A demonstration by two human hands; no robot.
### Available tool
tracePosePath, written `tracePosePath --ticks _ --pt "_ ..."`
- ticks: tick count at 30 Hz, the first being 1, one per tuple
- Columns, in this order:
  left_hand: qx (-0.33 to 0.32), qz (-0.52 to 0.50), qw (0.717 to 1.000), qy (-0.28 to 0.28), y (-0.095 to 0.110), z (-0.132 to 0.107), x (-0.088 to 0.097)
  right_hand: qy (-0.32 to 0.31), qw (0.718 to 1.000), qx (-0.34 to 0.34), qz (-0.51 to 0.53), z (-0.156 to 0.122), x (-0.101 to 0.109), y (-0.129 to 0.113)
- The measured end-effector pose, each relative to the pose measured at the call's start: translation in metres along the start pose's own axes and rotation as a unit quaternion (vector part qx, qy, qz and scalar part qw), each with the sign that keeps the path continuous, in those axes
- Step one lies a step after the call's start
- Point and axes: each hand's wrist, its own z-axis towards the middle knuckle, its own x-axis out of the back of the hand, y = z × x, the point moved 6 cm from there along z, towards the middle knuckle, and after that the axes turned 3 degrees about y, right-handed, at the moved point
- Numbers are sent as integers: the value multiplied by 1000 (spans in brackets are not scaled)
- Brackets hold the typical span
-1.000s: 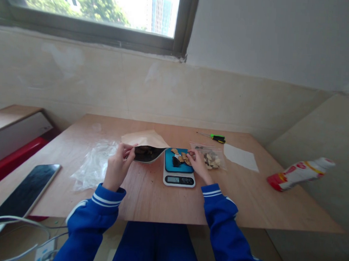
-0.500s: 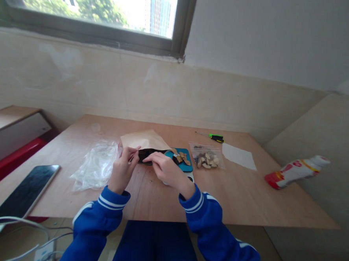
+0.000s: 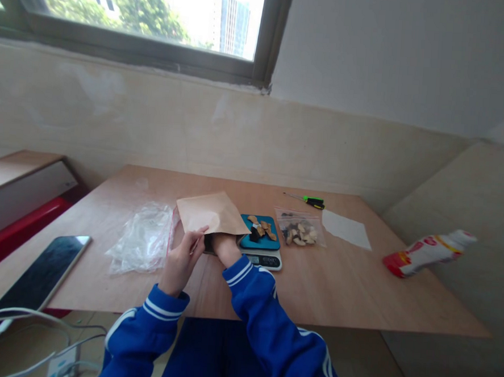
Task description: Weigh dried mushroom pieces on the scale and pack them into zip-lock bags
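Note:
A brown paper pouch (image 3: 210,211) lies on the wooden table (image 3: 348,285), its mouth toward me. My left hand (image 3: 182,259) pinches the near left edge of the mouth and holds it up. My right hand (image 3: 224,245) is reached inside the pouch; its fingers are hidden and only the wrist shows. Just right of the pouch stands a small kitchen scale (image 3: 260,244) with a blue platform carrying a few tan and dark pieces. A clear zip bag (image 3: 299,228) holding similar pieces lies right of the scale.
Crumpled clear plastic bags (image 3: 143,237) lie left of the pouch. A tablet (image 3: 42,275) rests at the table's left corner with white cables below. A green-handled screwdriver (image 3: 313,201), a white sheet (image 3: 346,228) and a red-and-white packet (image 3: 426,251) sit to the right.
My right hand left the scale, crossed to the pouch mouth and went inside it. My left hand kept its hold on the pouch edge.

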Motion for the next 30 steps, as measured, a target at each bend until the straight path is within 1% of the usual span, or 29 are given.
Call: tracePosePath --ticks 3,6,8,11,12,14,16,18,22,24,26,28,30 --pt "25 -8 1000 0 -2 2 2 24 998 -51 31 -12 7 6" --pt "57 -17 998 3 -6 5 4 40 995 -77 48 -19 20 2" --pt "69 -25 997 5 -8 6 5 28 995 -94 33 -23 27 -3" --pt "72 -34 997 6 -10 7 5 -20 994 -111 -2 -35 34 -13" --pt "70 -37 997 6 -10 7 5 -36 993 -110 -13 -40 36 -16" --pt "66 -39 997 8 -10 8 6 -47 994 -97 -29 -49 42 -21" --pt "67 -39 997 9 -10 9 7 -27 997 -70 -28 -56 51 -25" --pt "74 -37 997 7 -9 13 8 1 999 -35 -5 -59 61 -28" --pt "84 -39 996 5 -8 23 11 40 995 23 93 -58 80 -28" --pt "85 -45 995 3 -7 30 12 74 984 28 161 -56 92 -22" --pt "85 -49 995 -1 -6 36 12 104 963 11 248 -53 103 -13" --pt "86 -45 995 -5 -5 42 13 107 930 -11 350 -52 111 -3" --pt "86 -33 996 -2 -4 49 15 96 890 -32 444 -52 116 10"
